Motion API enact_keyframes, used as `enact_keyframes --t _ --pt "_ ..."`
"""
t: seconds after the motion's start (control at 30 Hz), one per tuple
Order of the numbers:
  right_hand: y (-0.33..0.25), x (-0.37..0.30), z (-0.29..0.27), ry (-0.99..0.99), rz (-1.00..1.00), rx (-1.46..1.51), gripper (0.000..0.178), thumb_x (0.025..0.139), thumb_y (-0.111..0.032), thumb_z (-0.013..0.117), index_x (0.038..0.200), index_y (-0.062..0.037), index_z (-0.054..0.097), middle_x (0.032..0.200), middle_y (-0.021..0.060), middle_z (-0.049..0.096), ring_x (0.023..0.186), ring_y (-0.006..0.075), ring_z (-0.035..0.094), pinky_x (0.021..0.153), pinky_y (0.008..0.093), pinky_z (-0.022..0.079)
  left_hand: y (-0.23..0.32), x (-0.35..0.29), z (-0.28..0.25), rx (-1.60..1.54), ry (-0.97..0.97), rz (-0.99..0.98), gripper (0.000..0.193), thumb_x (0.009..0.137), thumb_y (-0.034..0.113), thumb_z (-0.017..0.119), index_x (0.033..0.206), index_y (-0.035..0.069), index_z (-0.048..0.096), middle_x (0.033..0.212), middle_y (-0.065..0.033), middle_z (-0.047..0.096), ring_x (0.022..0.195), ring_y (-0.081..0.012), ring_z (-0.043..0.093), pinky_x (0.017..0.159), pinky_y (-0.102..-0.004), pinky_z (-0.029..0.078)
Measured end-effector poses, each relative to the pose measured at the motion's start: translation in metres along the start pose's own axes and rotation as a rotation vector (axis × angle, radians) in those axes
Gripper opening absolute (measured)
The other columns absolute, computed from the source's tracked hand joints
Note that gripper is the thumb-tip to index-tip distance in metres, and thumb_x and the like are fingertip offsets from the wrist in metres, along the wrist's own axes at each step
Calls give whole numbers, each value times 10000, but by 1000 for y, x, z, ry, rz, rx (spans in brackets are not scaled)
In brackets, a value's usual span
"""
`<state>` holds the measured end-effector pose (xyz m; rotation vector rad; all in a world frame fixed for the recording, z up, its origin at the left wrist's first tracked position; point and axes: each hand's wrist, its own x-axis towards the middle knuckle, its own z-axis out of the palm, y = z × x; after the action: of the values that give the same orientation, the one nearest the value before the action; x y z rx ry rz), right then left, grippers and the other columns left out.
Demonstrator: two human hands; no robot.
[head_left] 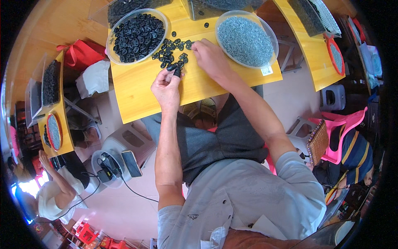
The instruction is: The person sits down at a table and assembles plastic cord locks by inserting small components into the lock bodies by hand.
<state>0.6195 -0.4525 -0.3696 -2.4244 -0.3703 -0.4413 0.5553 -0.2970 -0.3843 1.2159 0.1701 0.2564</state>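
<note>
Two round clear bowls stand on the yellow worktop [137, 97]: one [137, 35] of black parts, one [247, 39] of grey; a white label [267, 71] beside it. Left hand [166, 86] pinches a black part [176, 71]; right hand [210, 57] rests curled on the loose pile [171, 50]

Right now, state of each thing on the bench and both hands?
left hand: raised off the table, pinching a small black part
right hand: fingers down on the loose pile of black parts
left bowl: upright, full of black parts
right bowl: upright, full of small grey pieces
wooden table: flat, bears both bowls
</note>
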Motion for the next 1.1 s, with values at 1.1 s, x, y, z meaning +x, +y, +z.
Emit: enact_keyframes --t 1.1 --pt "-4 -17 -13 -173 -30 174 150 846 -119 600 948 -10 618 843 142 633 750 296 632 669 378 480 7 3 2 -20 40 -82 193 833 -128 505 988 -77 608 888 -143 679 754 -194 682 661 -269 555"
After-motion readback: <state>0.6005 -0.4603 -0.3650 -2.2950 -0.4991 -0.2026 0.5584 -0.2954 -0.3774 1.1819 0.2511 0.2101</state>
